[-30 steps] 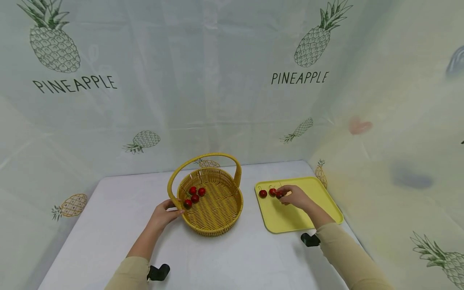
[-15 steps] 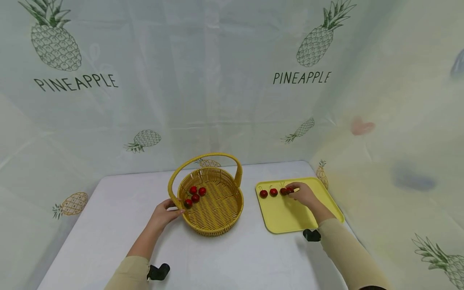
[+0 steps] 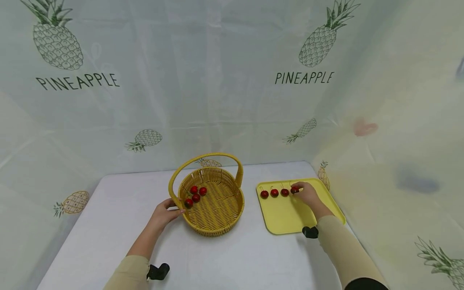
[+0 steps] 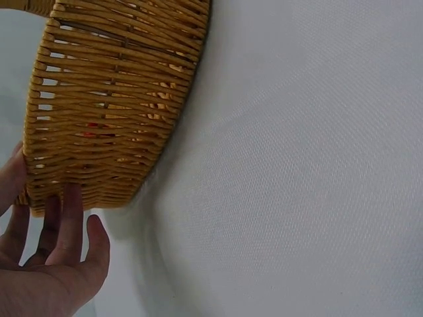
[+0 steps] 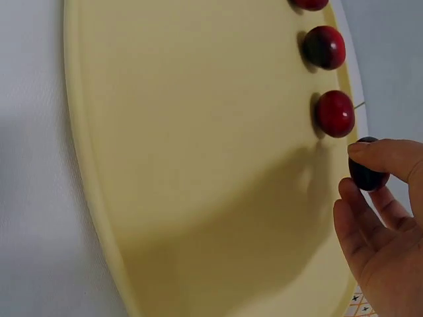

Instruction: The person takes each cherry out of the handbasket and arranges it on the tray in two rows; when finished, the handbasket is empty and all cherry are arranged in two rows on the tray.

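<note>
My left hand (image 3: 164, 216) holds the yellow wicker basket (image 3: 222, 207) at its left side near the foot of the arched handle. In the left wrist view, the thumb lies at the rim and fingertips (image 4: 73, 195) touch the outer weave. Several red cherries (image 3: 196, 197) lie in the basket's left part. Over the far edge of the yellow tray (image 3: 286, 219), my right hand (image 3: 307, 196) pinches a dark red cherry (image 5: 367, 173) between thumb and fingers. Three more cherries (image 5: 335, 113) form a row along that edge, to the left of the held one in the head view.
Beneath everything is a white-covered table (image 3: 232, 257). A curtain (image 3: 203, 100) printed with pineapples rises behind the table and continues along the right side. The basket's handle (image 3: 203, 156) arches high above its bowl. Black wrist devices (image 3: 158, 272) sit at both sleeves.
My right hand has moved rightward along the tray's far edge, leaving the third cherry in the row and now holding a further one. The left hand and basket have stayed in place.
</note>
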`<state>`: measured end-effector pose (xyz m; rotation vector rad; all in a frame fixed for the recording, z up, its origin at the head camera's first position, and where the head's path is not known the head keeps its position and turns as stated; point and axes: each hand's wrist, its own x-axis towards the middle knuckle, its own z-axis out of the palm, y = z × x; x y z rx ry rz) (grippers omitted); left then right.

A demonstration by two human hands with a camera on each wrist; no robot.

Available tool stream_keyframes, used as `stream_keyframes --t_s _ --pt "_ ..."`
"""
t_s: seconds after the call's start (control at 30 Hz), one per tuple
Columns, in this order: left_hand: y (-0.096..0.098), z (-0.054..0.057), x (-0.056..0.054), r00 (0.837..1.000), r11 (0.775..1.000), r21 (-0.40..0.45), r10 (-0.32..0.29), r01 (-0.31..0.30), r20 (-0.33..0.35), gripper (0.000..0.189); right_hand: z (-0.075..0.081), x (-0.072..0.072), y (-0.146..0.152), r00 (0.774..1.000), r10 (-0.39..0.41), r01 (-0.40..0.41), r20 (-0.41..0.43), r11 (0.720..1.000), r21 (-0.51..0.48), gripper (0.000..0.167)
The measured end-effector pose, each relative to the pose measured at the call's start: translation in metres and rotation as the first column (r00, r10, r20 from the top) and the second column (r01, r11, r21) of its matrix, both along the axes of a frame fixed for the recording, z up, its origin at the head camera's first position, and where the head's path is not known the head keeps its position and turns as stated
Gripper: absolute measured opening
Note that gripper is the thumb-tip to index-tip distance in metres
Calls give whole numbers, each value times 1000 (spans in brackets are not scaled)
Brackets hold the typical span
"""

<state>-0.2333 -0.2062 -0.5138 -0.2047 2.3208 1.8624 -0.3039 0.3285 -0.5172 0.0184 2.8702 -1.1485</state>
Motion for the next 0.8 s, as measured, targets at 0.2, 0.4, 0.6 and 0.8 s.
stream_keyframes --t_s 0.2,0.4,0.6,0.8 --pt "1 1 0 1000 1000 -9 8 -8 0 50 -3 0 0 1000 -17 17 -19 1000 8 31" --pt "2 2 0 1000 1000 -9 12 -12 4 51 -13 -3 1 998 -51 51 -24 999 6 30" --pt "3 2 0 1000 1000 -10 17 -17 18 48 -19 -6 1 997 -66 65 -28 998 -7 32" --pt "2 2 0 1000 1000 -9 21 -20 22 48 -26 -13 2 998 -47 46 -50 999 -10 33"
